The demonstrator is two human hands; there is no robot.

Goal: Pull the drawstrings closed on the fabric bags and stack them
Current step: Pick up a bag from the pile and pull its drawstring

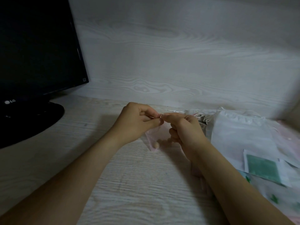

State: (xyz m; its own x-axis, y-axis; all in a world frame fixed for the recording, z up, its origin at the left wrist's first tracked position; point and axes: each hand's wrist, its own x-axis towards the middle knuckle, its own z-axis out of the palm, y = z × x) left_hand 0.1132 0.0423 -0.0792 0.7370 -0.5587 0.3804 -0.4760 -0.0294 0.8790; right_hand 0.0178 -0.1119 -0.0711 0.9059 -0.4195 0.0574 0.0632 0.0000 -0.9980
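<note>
Both hands meet above the middle of the pale wood-grain worktop [129, 184], holding a small sheer pink bag [152, 140] just off its surface. The left hand [138, 122] has its grip clenched, thumb and forefinger pinching the thin drawstring [159, 115] at the bag's mouth. The right hand [183, 129] pinches the same drawstring from the other side – fingertips of the two hands nearly touching – while its lower fingers curl behind the bag. A few small round pieces sit in the bottom of the bag, too blurred to name.

To the right, near the back edge, lies a loose pile of bags [203, 116] with tangled white strings. A larger white bag [240, 135] lies flat just beside it, and a green packet [261, 166] overlaps that bag's near corner. A dark monitor [37, 51] stands at the far left on its round stand [40, 114].
</note>
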